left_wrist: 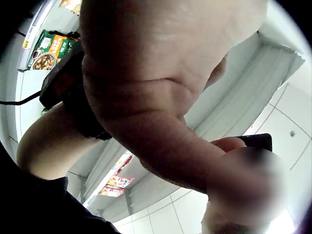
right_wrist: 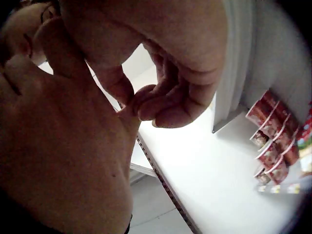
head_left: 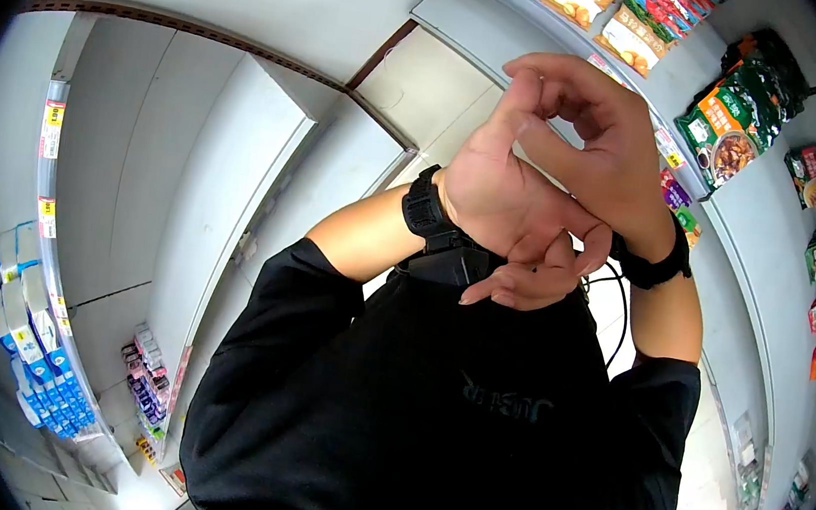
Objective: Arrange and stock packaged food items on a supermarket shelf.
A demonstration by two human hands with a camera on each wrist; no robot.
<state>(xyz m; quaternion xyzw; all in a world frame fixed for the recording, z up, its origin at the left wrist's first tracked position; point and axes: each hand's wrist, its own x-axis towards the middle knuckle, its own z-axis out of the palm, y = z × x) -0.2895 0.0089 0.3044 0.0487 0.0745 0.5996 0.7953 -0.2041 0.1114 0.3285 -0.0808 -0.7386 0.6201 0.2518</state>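
Right hand [head_left: 621,153], thumb and fingers pinching the near edge of the left hand [head_left: 500,200], which lies to its left, long axis pointing rightward, fingers loosely spread; a green-and-orange bag [head_left: 730,126] sits nearer the right hand

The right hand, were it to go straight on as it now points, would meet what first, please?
Most likely the left hand: the right hand seems to be pinching it, though exact depth is unclear.
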